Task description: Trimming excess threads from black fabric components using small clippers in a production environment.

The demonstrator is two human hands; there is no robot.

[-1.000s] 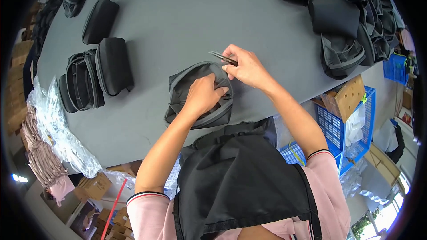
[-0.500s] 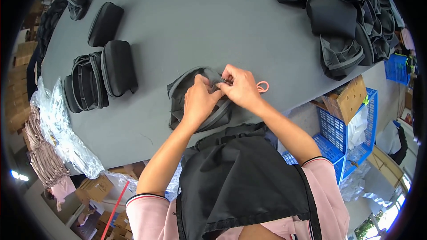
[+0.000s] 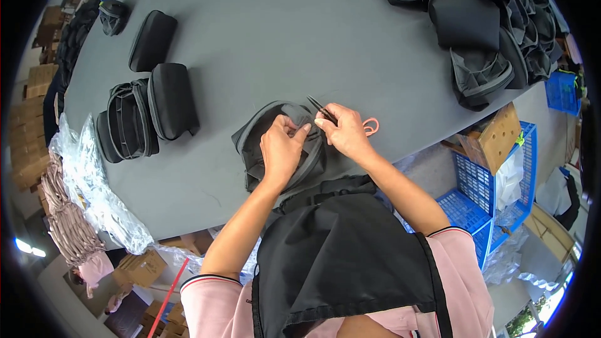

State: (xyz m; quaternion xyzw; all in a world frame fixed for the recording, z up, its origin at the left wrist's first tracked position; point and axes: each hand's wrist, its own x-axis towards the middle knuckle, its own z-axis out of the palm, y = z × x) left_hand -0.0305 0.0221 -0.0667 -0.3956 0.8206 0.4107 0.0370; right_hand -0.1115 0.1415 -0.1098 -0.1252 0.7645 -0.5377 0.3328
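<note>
A dark grey, soft-sided pouch (image 3: 251,144) lies unzipped on the table before me, its mouth gaping. My left hand (image 3: 283,150) reaches over it, thumb and fingers pinching its grey fabric near the inner edge. Just right of the pouch, my right hand (image 3: 344,130) grips a thin, dark, two-pronged pointed tool (image 3: 323,111) whose tip points up and left. Two pink loops (image 3: 371,126) show beside this hand, like scissor handles; whether they join the dark tool I cannot tell.
Black cases (image 3: 172,100) stand at the left on the grey table (image 3: 269,31). Similar pouches (image 3: 464,20) are heaped at the far right. Clear plastic wrapping (image 3: 106,194) hangs over the left edge. Blue crates (image 3: 466,206) sit beyond the right edge, with a perforated wooden board (image 3: 499,138).
My right hand has drawn slightly away from the left, and the dark tool's pointed end now shows. My left hand still pinches the pouch. The view has shifted a little.
</note>
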